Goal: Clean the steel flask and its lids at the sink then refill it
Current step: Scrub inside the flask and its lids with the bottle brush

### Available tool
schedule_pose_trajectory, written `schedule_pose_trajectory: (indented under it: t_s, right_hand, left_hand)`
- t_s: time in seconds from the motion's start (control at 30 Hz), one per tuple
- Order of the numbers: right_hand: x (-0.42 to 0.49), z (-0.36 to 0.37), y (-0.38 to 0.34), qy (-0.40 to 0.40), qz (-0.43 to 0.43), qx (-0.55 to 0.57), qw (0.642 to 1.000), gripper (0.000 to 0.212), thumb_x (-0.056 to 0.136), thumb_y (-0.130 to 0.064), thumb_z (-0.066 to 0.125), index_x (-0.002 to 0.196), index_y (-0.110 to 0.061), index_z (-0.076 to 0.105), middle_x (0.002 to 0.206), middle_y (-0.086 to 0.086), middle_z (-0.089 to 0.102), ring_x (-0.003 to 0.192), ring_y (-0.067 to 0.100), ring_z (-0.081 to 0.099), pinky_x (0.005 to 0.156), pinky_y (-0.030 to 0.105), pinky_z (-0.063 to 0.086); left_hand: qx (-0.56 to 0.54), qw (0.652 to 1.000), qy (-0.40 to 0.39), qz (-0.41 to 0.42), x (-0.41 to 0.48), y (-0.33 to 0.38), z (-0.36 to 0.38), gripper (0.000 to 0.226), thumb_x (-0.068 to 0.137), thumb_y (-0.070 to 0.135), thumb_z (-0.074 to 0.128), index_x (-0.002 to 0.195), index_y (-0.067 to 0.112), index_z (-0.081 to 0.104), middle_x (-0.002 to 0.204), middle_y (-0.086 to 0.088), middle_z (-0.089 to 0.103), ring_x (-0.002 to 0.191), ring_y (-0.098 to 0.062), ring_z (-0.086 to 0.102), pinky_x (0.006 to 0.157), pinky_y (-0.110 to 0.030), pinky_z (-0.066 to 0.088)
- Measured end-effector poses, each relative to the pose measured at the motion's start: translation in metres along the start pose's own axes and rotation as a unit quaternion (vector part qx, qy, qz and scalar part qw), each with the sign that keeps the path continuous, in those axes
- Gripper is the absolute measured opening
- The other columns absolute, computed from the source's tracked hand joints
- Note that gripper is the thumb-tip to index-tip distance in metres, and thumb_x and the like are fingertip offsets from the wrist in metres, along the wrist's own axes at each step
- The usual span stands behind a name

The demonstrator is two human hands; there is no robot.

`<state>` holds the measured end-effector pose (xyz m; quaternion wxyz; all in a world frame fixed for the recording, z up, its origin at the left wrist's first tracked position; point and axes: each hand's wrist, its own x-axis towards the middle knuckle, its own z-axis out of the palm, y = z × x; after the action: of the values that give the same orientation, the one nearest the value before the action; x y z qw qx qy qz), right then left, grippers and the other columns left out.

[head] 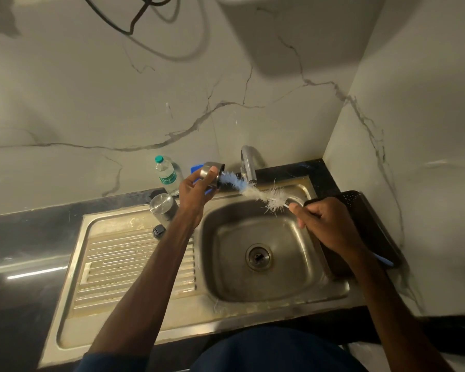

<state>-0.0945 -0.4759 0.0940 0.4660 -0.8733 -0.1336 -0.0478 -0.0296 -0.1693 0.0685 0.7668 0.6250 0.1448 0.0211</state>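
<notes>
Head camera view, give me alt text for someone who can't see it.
Over a steel sink, a person's left hand holds a steel cup lid while the right hand holds a bottle brush poked into it. The steel flask and a small black lid sit on the drainboard.

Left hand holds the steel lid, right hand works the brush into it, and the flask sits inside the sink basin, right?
Not quite. The head view shows the flask standing on the drainboard, left of the basin. The left hand, steel lid, right hand and brush are as said.

Head view, steeply down over sink [134,267].
</notes>
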Motion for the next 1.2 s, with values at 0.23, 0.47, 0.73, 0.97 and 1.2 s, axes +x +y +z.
schedule_pose_trajectory:
  t_s: [0.23,0.47,0.73,0.97,1.2]
  right_hand:
    - [0.000,-0.001,0.002,0.009,0.019,-0.006,1.000,0.044,0.101,-0.030,0.065,0.058,-0.019,0.066,0.047,-0.017,0.058,0.038,0.006,0.052,0.047,0.013,0.039]
    - [0.003,-0.002,-0.001,0.013,0.020,-0.021,1.000,0.046,0.102,-0.030,0.064,0.057,-0.021,0.065,0.045,-0.019,0.056,0.038,0.004,0.053,0.047,0.012,0.039]
    - [0.005,-0.011,0.001,0.023,0.027,-0.018,0.999,0.044,0.101,-0.028,0.064,0.058,-0.020,0.064,0.042,-0.019,0.053,0.037,0.004,0.051,0.047,0.009,0.038]
    - [0.007,-0.018,0.004,0.040,0.021,-0.030,0.999,0.041,0.100,-0.029,0.067,0.059,-0.025,0.063,0.044,-0.019,0.055,0.039,0.004,0.053,0.047,0.010,0.039]
    - [0.009,-0.022,0.005,0.058,0.016,-0.050,0.997,0.038,0.098,-0.033,0.068,0.062,-0.022,0.069,0.046,-0.017,0.059,0.044,0.002,0.058,0.050,0.009,0.042]
  left_hand:
    - [0.025,0.999,-0.025,0.006,-0.008,-0.003,0.009,0.045,0.088,0.036,0.077,0.119,0.004,0.072,0.112,-0.014,0.077,0.107,-0.025,0.073,0.093,-0.038,0.061]
    - [0.053,0.998,-0.036,0.007,-0.010,-0.007,0.016,0.041,0.095,0.034,0.072,0.123,0.003,0.069,0.112,-0.011,0.077,0.107,-0.022,0.074,0.092,-0.036,0.061]
    - [0.068,0.996,-0.046,0.025,-0.016,0.000,0.016,0.035,0.096,0.026,0.073,0.125,0.007,0.069,0.107,-0.008,0.078,0.101,-0.019,0.075,0.085,-0.030,0.062]
    - [0.083,0.994,-0.067,0.024,-0.020,0.004,0.013,0.030,0.098,0.025,0.071,0.123,0.008,0.070,0.105,-0.005,0.079,0.101,-0.018,0.076,0.085,-0.029,0.062]
    - [0.092,0.994,-0.065,0.016,-0.021,0.007,0.008,0.029,0.096,0.027,0.072,0.119,0.009,0.073,0.102,-0.006,0.079,0.096,-0.016,0.075,0.084,-0.030,0.062]
